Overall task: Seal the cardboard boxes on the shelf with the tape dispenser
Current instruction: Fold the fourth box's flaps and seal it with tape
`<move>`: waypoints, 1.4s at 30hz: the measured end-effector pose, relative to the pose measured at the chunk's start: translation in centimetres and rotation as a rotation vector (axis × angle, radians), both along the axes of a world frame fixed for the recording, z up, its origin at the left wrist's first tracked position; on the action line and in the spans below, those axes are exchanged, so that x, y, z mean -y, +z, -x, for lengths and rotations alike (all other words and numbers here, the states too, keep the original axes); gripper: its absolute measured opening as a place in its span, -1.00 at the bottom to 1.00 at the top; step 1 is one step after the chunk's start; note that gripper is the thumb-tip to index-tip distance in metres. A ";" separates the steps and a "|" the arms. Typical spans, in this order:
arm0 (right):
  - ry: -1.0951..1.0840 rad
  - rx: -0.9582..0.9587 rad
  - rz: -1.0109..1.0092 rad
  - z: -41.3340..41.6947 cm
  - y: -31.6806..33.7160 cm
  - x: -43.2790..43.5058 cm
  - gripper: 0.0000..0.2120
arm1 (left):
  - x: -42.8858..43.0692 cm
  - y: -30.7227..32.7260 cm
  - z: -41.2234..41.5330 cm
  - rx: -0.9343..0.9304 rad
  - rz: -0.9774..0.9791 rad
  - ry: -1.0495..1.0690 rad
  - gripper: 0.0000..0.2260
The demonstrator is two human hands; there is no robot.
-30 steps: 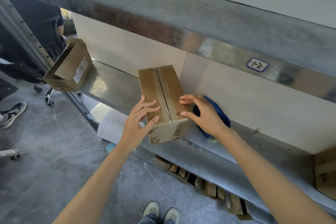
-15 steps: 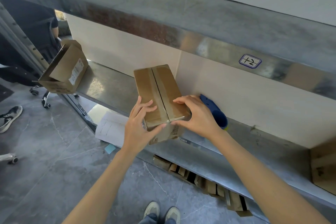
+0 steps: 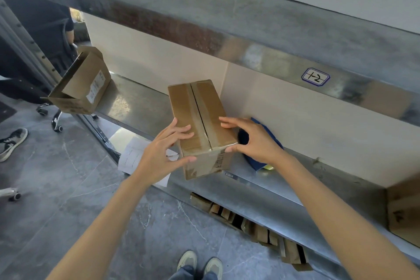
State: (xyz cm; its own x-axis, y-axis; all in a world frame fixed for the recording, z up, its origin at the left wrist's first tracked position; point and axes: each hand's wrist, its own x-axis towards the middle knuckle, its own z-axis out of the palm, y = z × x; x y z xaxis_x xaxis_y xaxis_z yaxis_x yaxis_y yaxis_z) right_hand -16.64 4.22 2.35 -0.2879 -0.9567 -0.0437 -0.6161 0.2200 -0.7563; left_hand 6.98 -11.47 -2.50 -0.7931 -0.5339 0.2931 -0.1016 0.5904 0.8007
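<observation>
Gripping the cardboard box (image 3: 195,116) at its near top corners, left hand (image 3: 162,151) and right hand (image 3: 254,142) each clamp fingers above, thumb below; box sits at the metal shelf's (image 3: 141,107) near edge.

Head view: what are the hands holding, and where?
The cardboard box, by its near end: left hand pinches the left corner, right hand the right corner.

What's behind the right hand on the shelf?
Blue object with a yellow bit at its lower edge. The right hand covers its left part; cannot tell what it is.
</observation>
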 end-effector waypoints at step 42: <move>0.254 -0.438 0.069 -4.6 0.1 1.9 -0.47 | 2.7 0.6 -4.1 -0.013 -0.110 0.090 -0.59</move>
State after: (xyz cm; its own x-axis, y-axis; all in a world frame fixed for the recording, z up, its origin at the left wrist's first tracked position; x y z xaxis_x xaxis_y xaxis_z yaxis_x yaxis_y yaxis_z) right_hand -12.03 2.35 2.46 -0.0233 -0.9952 0.0946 -0.9059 -0.0190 -0.4230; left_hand 11.08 -14.21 -1.88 -0.7372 -0.6321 0.2388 -0.1392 0.4879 0.8617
